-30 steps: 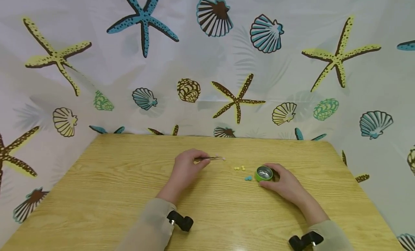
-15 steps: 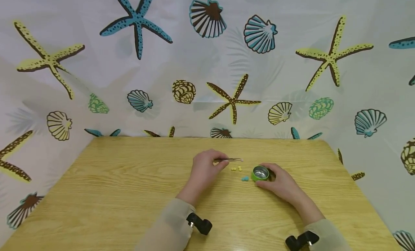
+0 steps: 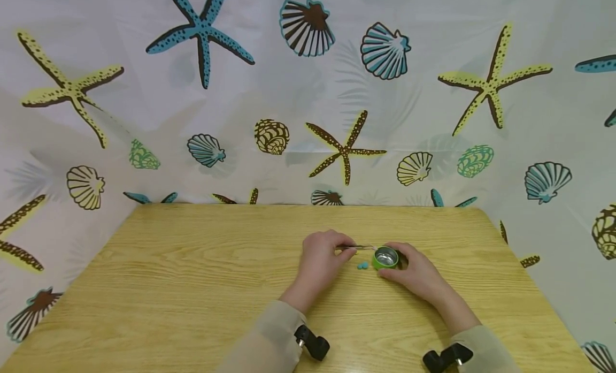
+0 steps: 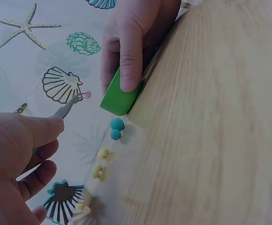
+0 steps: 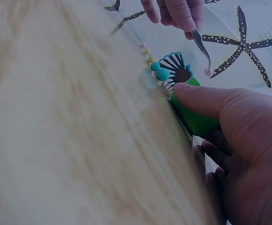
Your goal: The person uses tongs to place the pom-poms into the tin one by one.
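My left hand (image 3: 320, 263) pinches curved metal tweezers (image 4: 68, 107) between thumb and fingers. At their tip sits a small pink ball (image 5: 208, 72), beside the rim of a small round green tin (image 3: 379, 265) with a silver inside. Whether the ball is over the opening, I cannot tell. The tin stands upright on the table, and my right hand (image 3: 421, 271) grips it from the right, thumb on the near side. Left of the tin lie blue balls (image 4: 117, 124), touching each other. Beyond them several yellow balls (image 4: 103, 153) show in the left wrist view; my left hand hides them in the head view.
The wood-grain table (image 3: 192, 287) stretches to both sides and toward me. A white cloth (image 3: 317, 94) printed with starfish and shells hangs behind it and along its sides. In the right wrist view another pink ball (image 5: 143, 46) lies past the yellow ones.
My left hand has travelled right with the tweezers and pink ball, from left of the yellow balls to the tin's rim. My right hand keeps its grip on the tin.
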`<state>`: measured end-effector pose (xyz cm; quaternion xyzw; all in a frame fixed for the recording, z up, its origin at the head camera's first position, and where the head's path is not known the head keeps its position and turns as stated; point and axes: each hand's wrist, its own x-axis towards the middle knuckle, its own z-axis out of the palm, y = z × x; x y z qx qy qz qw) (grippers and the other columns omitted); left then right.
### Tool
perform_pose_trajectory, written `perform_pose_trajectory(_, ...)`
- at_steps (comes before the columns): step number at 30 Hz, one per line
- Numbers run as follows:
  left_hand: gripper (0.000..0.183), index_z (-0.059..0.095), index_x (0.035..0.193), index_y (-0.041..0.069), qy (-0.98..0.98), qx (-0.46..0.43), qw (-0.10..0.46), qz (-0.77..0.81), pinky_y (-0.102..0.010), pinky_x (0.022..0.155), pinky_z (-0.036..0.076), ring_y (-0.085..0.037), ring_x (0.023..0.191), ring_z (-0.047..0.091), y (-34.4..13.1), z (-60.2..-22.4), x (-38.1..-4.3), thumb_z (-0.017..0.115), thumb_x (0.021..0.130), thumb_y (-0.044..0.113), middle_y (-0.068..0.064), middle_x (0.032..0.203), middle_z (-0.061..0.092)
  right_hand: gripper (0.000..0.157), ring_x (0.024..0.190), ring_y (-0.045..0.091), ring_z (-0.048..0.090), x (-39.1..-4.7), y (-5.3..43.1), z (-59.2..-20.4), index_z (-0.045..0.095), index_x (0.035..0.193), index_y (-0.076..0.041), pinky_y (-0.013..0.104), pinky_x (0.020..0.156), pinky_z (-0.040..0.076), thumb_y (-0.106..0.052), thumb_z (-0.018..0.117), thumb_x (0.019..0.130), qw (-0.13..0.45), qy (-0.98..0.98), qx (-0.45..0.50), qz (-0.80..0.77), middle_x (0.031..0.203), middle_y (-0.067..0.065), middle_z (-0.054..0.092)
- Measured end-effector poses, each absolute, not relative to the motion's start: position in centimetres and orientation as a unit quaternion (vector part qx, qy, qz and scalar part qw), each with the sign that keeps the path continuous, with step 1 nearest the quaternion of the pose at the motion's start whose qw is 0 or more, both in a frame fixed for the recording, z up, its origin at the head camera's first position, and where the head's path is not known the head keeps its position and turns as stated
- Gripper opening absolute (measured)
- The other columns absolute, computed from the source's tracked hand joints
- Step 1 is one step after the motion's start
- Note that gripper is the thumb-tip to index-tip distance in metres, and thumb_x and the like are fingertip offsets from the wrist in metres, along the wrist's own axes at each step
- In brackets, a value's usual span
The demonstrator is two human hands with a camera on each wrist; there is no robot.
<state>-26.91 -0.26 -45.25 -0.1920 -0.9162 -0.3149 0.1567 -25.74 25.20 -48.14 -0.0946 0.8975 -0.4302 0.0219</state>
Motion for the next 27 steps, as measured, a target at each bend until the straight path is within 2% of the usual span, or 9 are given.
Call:
perform_pose_trajectory(5, 0.006, 0.087, 0.105, 0.024, -0.927, -0.184, 0.137, -0.298, -0.059, 0.116, 0.04, -0.021, 0.101, 0.07, 0.5, -45.3, -26.6, 0.085, 0.101, 0.027, 0.006, 0.103, 0.078, 0.072, 0.15, 0.044, 0.05, -25.8, 25.3, -48.1, 0.058, 0.156, -0.006, 0.064, 0.124, 0.035, -0.036, 0.088, 0.098, 0.022, 0.899, -0.094, -0.428, 0.157, 0.021, 0.058)
perform_pose_trajectory(8, 0.006, 0.087, 0.105, 0.024, -0.929, -0.182, 0.136, -0.291, -0.065, 0.121, 0.035, -0.023, 0.103, 0.069, 0.8, -45.4, -26.5, 0.085, 0.101, 0.027, 0.006, 0.103, 0.078, 0.072, 0.149, 0.044, 0.05, -25.8, 25.3, -48.2, 0.058, 0.157, -0.005, 0.064, 0.124, 0.035, -0.035, 0.088, 0.098, 0.022, 0.9, -0.095, -0.425, 0.157, 0.021, 0.058)
perform_pose_trajectory(11, 0.005, 0.087, 0.104, 0.025, -0.931, -0.181, 0.138, -0.286, -0.066, 0.121, 0.034, -0.023, 0.102, 0.068, 0.9, -45.5, -26.5, 0.086, 0.1, 0.027, 0.007, 0.102, 0.077, 0.072, 0.149, 0.044, 0.051, -25.9, 25.3, -48.3, 0.058, 0.156, -0.005, 0.064, 0.124, 0.035, -0.035, 0.088, 0.098, 0.022, 0.901, -0.097, -0.423, 0.156, 0.021, 0.059)
perform_pose_trajectory(20, 0.005, 0.087, 0.104, 0.025, -0.932, -0.186, 0.136, -0.28, -0.058, 0.116, 0.038, -0.02, 0.098, 0.067, 1.0, -45.8, -26.6, 0.086, 0.1, 0.028, 0.009, 0.098, 0.075, 0.071, 0.147, 0.042, 0.052, -26.0, 25.3, -48.4, 0.059, 0.156, -0.006, 0.064, 0.124, 0.035, -0.034, 0.088, 0.098, 0.022, 0.901, -0.094, -0.423, 0.153, 0.019, 0.061)
perform_pose_trajectory(27, 0.006, 0.087, 0.106, 0.025, -0.929, -0.176, 0.144, -0.293, -0.061, 0.118, 0.037, -0.02, 0.101, 0.069, 0.4, -45.6, -26.6, 0.086, 0.1, 0.028, 0.008, 0.102, 0.077, 0.072, 0.145, 0.042, 0.054, -25.9, 25.4, -48.2, 0.059, 0.156, -0.005, 0.064, 0.122, 0.037, -0.036, 0.088, 0.098, 0.018, 0.901, -0.098, -0.422, 0.152, 0.02, 0.062)
